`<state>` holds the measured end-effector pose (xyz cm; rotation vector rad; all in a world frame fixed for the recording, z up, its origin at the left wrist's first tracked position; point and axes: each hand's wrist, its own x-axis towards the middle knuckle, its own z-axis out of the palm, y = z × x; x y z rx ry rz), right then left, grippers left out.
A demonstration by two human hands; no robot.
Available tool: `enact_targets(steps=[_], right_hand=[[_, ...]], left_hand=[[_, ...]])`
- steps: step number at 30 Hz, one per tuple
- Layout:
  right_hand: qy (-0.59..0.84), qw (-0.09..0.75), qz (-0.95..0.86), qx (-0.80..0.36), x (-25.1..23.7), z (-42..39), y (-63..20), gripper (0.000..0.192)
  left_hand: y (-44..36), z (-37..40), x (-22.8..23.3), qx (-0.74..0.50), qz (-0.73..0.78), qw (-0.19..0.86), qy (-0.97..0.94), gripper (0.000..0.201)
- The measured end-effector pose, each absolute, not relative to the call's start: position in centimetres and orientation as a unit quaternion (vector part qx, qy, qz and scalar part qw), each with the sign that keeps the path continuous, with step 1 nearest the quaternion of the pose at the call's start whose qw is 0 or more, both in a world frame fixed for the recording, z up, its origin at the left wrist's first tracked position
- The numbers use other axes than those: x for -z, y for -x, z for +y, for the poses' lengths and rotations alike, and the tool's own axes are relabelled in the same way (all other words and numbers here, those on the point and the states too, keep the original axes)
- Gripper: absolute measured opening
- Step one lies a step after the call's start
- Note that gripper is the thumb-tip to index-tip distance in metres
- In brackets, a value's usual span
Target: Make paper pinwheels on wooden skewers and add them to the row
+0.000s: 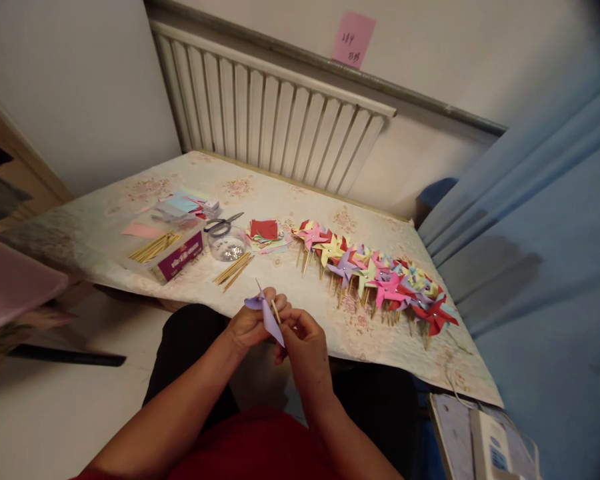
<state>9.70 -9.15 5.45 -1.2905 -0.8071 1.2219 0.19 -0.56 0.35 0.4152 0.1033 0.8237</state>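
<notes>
Lilac paper: I see a purple paper pinwheel point(269, 315) pinched between both hands, held just off the near edge of the table point(290, 267), above the lap.
Step in hand: I judge this to be assembly, the folded paper being joined to a thin wooden stick point(275, 311) that crosses behind it.
Left hand: my left hand point(251, 325) has its fingers closed on the pinwheel's left side and on the stick.
Right hand: my right hand point(305, 341) has its fingers together on the lower tip of the paper.
Next move calls for: I think a steady pinch and a fine, straight push at the centre; the paper is soft and would crease if squeezed.
Look of the thing: pale purple, pointed blades, slightly twisted, one tip down; whether a pin is in, I cannot tell.
Along the right edge: a row of finished pinwheels point(380, 273) in pink, yellow, red and purple.
Middle of the table: loose sticks point(234, 270), a clear dish of pins point(227, 245), scissors point(223, 223), cut paper squares point(266, 233).
Left side: a box of sticks point(173, 250).
</notes>
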Motion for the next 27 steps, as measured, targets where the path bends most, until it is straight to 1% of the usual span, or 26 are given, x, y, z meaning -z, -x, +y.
enact_targets(steps=[22,27], right_hand=[[0.554,0.554,-0.348,-0.515,-5.63,-9.31,-9.7,0.015],[0.552,0.558,-0.353,-0.51,-5.51,-9.31,-9.7,0.014]], left_hand=[[-0.43,-0.66,-0.59,-0.391,0.068,0.897,-0.195,0.038],[-0.44,-0.7,-0.57,-0.39,0.056,0.897,-0.2,0.036]])
